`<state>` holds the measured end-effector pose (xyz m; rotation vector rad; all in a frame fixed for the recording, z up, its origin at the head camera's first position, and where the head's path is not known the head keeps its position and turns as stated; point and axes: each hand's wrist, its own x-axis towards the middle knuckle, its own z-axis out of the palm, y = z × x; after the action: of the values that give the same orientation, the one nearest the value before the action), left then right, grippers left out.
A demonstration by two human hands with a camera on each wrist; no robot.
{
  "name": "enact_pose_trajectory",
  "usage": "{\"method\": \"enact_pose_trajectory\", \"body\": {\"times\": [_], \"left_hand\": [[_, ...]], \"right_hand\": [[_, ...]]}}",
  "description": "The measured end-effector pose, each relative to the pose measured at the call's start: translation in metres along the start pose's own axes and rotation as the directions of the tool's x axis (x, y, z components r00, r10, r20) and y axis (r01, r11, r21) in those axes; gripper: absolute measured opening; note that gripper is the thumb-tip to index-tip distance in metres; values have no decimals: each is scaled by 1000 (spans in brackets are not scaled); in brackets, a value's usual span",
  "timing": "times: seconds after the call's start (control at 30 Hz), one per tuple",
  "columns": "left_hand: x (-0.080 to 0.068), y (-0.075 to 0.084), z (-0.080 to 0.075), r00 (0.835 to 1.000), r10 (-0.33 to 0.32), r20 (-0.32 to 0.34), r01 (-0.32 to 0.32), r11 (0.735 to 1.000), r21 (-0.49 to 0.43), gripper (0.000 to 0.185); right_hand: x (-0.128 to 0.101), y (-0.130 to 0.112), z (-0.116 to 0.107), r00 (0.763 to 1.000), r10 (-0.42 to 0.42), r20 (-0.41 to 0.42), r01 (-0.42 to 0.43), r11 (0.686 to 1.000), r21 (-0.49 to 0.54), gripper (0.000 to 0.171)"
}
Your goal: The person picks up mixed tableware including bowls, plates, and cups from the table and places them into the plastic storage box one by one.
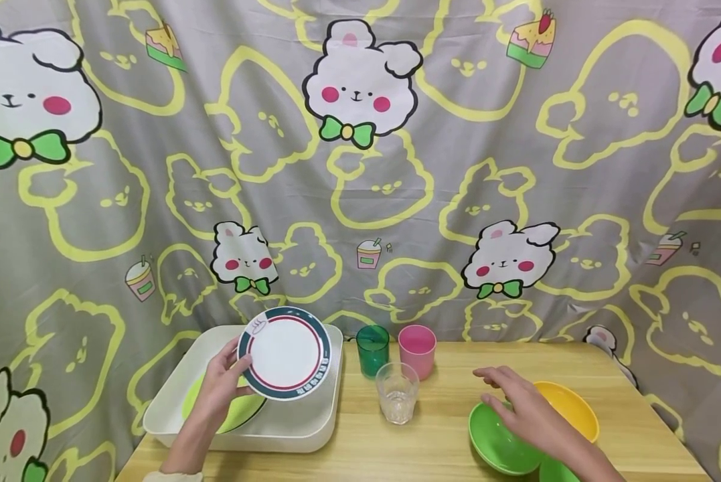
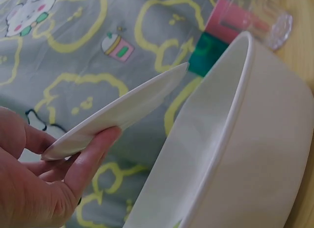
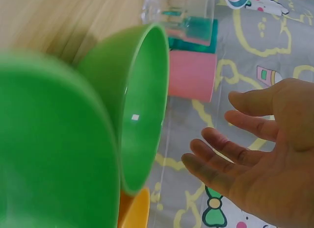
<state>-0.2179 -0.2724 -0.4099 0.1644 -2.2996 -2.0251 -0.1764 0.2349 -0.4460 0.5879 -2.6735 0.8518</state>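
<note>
My left hand (image 1: 223, 380) grips the left rim of a white plate (image 1: 284, 355) with a dark green band and a red ring, thumb on its face. The plate is held tilted above a white basin (image 1: 308, 435). Inside the basin lies a lime-green plate (image 1: 239, 412), partly hidden by my arm. In the left wrist view the white plate (image 2: 122, 108) shows nearly edge-on, apart from the basin wall. My right hand (image 1: 525, 408) hovers over a green bowl (image 1: 495, 442), fingers spread and holding nothing. In the right wrist view that hand (image 3: 260, 144) is apart from the bowl (image 3: 142, 110).
A green cup (image 1: 373, 355), a pink cup (image 1: 417, 355) and a clear glass (image 1: 398, 398) stand together mid-table. A yellow bowl (image 1: 571, 405) sits beside the green bowl, with another green bowl (image 1: 555, 472) at the front edge. A patterned curtain (image 1: 360, 201) hangs behind the table.
</note>
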Motion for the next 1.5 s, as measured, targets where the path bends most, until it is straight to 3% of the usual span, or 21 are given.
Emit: {"method": "enact_pose_trajectory", "body": {"times": [0.27, 0.57, 1.07, 1.5], "left_hand": [[-1, -5, -31, 998, -30, -47, 33, 998, 58, 55], [4, -12, -53, 996, -25, -90, 33, 996, 87, 58], [8, -24, -92, 989, -89, -117, 106, 983, 151, 61], [16, -39, -106, 988, -134, -82, 146, 975, 167, 59]], "right_hand": [[-4, 19, -11, 1000, -29, -10, 28, 996, -88, 41], [-9, 52, -29, 991, -111, -70, 98, 982, -164, 45], [-19, 89, -48, 998, -49, -34, 42, 986, -164, 46], [-31, 115, -52, 999, 16, 33, -10, 984, -176, 45]]}}
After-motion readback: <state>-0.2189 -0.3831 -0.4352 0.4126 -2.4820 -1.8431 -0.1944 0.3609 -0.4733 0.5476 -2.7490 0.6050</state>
